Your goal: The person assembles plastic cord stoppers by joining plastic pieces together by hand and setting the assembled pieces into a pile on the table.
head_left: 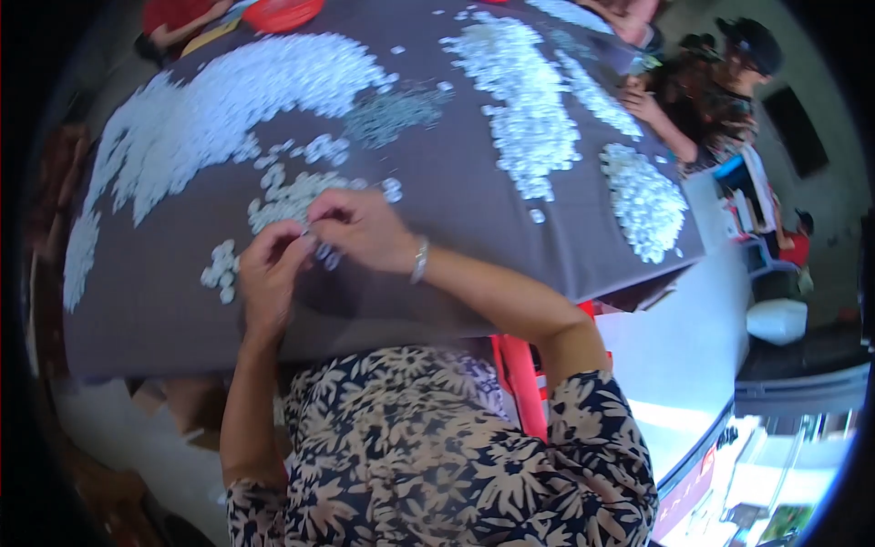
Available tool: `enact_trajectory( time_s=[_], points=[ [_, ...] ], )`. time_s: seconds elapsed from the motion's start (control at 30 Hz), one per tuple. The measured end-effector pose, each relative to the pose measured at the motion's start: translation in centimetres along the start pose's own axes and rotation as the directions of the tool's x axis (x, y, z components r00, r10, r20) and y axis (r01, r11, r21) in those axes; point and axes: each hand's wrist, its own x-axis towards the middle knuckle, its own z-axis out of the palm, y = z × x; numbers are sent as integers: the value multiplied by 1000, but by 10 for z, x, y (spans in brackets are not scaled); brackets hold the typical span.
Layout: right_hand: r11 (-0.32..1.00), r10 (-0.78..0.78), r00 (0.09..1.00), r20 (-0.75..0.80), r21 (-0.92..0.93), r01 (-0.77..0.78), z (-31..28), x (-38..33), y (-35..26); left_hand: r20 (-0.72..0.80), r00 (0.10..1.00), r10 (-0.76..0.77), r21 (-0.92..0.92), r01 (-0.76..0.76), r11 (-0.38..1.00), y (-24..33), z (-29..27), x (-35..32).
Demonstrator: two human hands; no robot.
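Observation:
My left hand (270, 273) and my right hand (366, 230) meet over the near part of the table, fingertips pinched together. Between them is a tiny piece, mostly covered by the fingers, whose kind I cannot make out. Just below the fingertips lie a few small whitish pieces (326, 257). Behind my hands spreads a heap of small pale pieces (293, 196), partly hidden by my right hand. A little cluster of white pieces (219, 272) sits left of my left hand. Farther back lies a pile of thin, dark grey-green slivers (392, 117), resembling small nails.
A brown cloth covers the table (437, 196). Large heaps of small white pieces lie at the far left (228, 96), right of centre (524, 109) and at the right edge (643, 205). A red basin (283, 14) stands at the back. Other people (720, 100) sit around the table.

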Motion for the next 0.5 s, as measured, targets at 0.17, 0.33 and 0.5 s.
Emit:
enact_trajectory(
  time_s=[0.17,0.33,0.5],
  points=[
    [985,141,990,11,104,-141,-16,-4,-17,50,998,43,-24,-42,999,-1,11,10],
    [973,216,974,69,71,-220,-21,-1,-16,6,994,105,-106,-104,989,-3,15,11],
    [972,219,973,76,73,-224,-13,0,-13,-10,996,94,-116,-95,989,-5,5,9]
  ],
)
